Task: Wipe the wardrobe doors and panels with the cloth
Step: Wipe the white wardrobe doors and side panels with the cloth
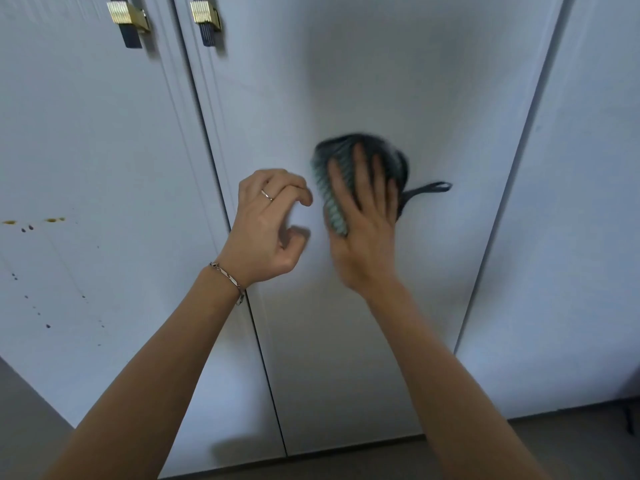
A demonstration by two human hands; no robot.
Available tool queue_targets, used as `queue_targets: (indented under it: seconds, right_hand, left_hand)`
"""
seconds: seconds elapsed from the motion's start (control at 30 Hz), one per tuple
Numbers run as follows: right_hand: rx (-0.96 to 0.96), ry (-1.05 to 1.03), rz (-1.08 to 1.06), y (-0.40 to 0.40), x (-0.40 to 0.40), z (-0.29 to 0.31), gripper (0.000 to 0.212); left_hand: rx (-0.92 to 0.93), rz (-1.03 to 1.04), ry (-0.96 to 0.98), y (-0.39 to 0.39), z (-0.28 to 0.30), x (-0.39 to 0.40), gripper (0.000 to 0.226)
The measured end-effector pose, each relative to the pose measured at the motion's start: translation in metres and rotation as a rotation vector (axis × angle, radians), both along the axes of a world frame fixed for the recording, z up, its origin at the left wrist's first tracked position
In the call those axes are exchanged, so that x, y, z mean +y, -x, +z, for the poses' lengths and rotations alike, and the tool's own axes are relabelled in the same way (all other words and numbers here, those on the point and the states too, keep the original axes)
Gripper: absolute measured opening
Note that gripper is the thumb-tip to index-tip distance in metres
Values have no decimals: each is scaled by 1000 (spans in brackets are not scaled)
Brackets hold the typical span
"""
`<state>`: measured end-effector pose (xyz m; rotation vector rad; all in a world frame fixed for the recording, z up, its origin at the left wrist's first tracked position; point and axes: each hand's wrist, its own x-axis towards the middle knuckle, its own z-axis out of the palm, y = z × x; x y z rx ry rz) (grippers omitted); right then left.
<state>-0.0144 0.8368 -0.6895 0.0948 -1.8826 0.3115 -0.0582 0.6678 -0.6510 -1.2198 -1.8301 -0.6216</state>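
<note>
Right hand lies flat with fingers spread, pressing the dark teal cloth against the middle wardrobe door; the cloth's loop trails out to the right. Our left hand hovers just beside it, fingers loosely curled, holding nothing, in front of the same door near its left edge. Two gold handles sit up top.
</note>
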Motion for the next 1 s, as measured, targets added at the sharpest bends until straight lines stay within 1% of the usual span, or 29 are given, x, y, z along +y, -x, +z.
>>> queue_targets:
  seconds: [0.1,0.17,0.2,0.23,0.33,0.4,0.47,0.5,0.53,0.57,0.67,0.77,0.9,0.97,1.0]
  right_hand:
    - [-83,-132,32,-5,-6,-30,63]
    - [-82,-178,13,-7,10,-28,63]
    - [-63,-154,-2,-7,20,-23,64]
    - [-31,-86,-20,-7,31,-17,63]
    - [112,254,-69,-7,60,5,59]
    - [179,458,-68,-7,64,17,58]
    - [215,556,-85,-5,58,23,56]
    - [218,564,-101,-3,53,24,56]
    - [209,532,-109,-2,47,23,57]
    - [189,456,-107,0,39,20,58]
    - [78,138,-51,-1,4,-5,62]
    - [-52,-46,11,-5,-23,-33,57]
    - [-99,-144,20,-7,-12,-36,55]
    - [-89,-108,-2,-10,-3,-25,58]
    - [-68,-46,-11,-11,4,-17,60]
  left_hand:
    - [8,0,14,2,0,-1,35]
    - [6,-2,19,2,0,-2,34]
    - [5,-3,19,2,0,-2,35]
    - [3,-6,18,2,1,-2,36]
    - [-1,-21,11,-1,1,-3,37]
    - [-3,-30,19,0,2,-4,39]
    - [-8,-42,25,1,2,-6,40]
    - [-12,-51,25,0,3,-6,40]
    - [-16,-62,21,0,3,-6,39]
    - [-17,-74,14,0,3,-6,38]
    - [-12,-94,-11,1,1,-5,36]
    - [-1,-98,-28,4,-1,-4,29]
    - [7,-105,-23,5,-2,-3,23]
    - [11,-100,-23,4,0,-4,24]
    - [13,-96,-22,3,0,-3,25]
